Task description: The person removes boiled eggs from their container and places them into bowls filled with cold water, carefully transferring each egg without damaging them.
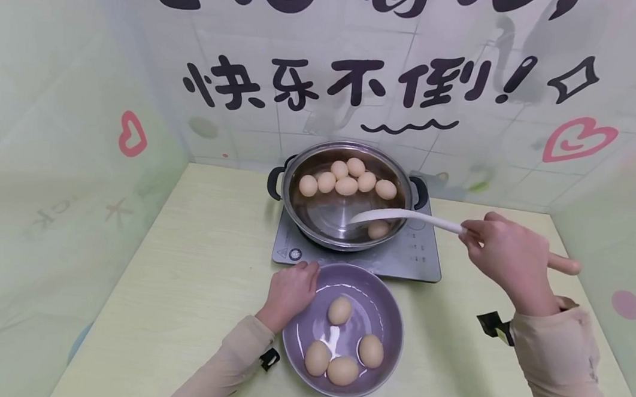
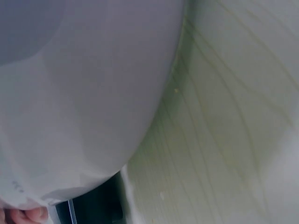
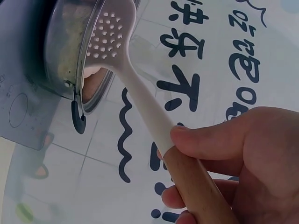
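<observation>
My right hand [image 1: 509,256] grips the wooden handle of a white slotted spoon [image 1: 430,219], thumb along the handle in the right wrist view. The spoon's holed head [image 3: 108,35] is over the steel pot [image 1: 316,225], tilted down toward the water. Close below it, one egg [image 1: 378,229] lies at the pot's near right, while several eggs [image 1: 346,186] cluster toward the far side. With its fingers at the upper left rim, my left hand [image 1: 290,290] holds a purple bowl [image 1: 392,322] containing several eggs [image 1: 343,371]. The bowl's outer wall [image 2: 93,93] fills much of the left wrist view.
Beneath the pot is a grey induction cooker [image 1: 425,261] on a pale wooden table [image 1: 184,275]. Black handles [image 1: 275,183] stick out from both pot sides. A printed wall covering [image 1: 322,121] stands right behind the cooker, with side panels at left and right.
</observation>
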The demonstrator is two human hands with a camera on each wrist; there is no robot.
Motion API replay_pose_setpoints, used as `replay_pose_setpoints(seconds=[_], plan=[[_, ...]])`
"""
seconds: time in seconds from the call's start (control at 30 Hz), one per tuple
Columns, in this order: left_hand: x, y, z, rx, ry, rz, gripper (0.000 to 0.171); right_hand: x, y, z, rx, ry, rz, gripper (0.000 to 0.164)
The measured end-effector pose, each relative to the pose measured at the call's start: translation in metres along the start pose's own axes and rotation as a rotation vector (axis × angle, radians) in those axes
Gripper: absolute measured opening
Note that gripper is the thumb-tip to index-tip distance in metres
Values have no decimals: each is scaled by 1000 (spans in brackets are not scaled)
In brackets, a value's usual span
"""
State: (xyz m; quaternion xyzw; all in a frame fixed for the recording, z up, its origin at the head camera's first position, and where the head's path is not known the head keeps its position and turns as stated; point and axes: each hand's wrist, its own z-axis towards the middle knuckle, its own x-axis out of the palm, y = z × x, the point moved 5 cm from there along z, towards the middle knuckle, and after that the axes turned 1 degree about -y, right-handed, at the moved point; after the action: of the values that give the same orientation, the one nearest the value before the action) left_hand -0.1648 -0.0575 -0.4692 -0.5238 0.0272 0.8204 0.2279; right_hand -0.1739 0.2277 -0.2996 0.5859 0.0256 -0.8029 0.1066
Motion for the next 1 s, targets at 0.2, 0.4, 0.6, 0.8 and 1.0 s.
replay_pose_setpoints(seconds=[0.2,0.4,0.6,0.8,1.0], plan=[[-1,0,0,5,-6,12,15,4,8,-5,-44,30,3,10],[0,0,0,2,5,13,15,10,16,-8,-67,57,10,9],[-1,-1,1,10,-16,7,15,17,19,-9,-79,66,31,10],[-1,-1,0,4,-14,5,14,24,18,-7,-66,115,62,12],[0,0,0,5,-16,3,14,35,13,-5,-21,222,97,16]])
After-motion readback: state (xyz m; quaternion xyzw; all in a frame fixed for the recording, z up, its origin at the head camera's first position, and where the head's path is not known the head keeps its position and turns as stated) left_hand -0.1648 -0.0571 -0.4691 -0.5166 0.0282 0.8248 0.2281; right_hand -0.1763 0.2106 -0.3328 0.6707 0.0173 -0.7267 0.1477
